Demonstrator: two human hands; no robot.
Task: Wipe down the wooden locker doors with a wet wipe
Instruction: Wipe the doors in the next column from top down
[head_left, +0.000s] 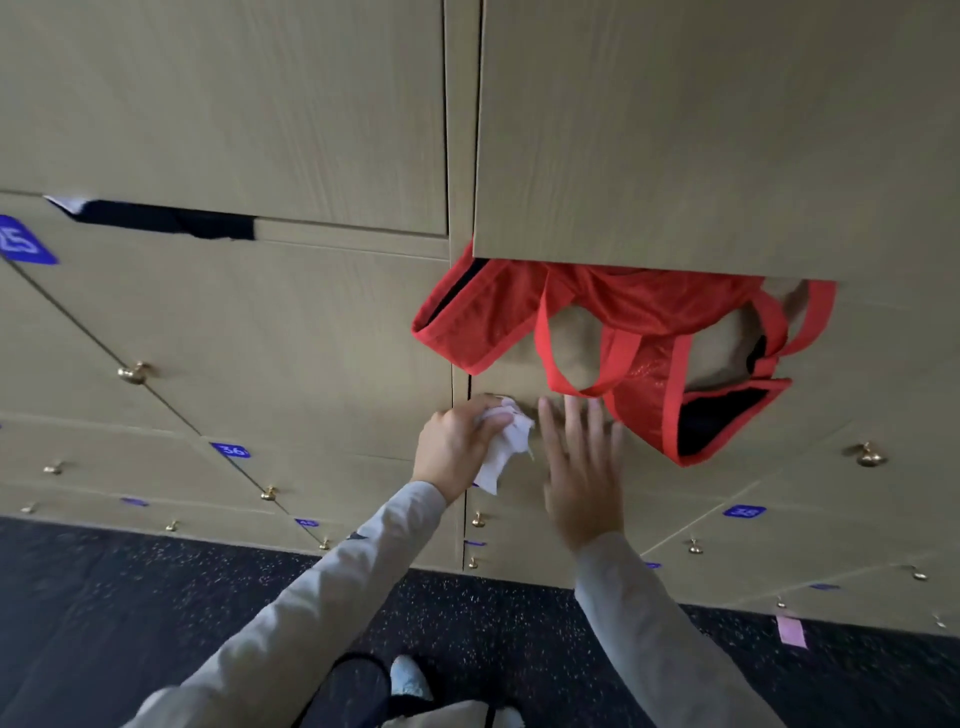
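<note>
A wall of light wooden locker doors fills the view, each with a brass knob and a blue number tag. My left hand grips a crumpled white wet wipe against the door just right of the vertical seam. My right hand lies beside it with straight, spread fingers flat on the same door. A red mesh garment hangs out from under the open upper door, its lower edge just above and right of my right hand.
Brass knobs stick out of the doors at several spots. A gap at the upper left shows dark cloth. Below lies dark speckled flooring. A pink tag hangs at the lower right.
</note>
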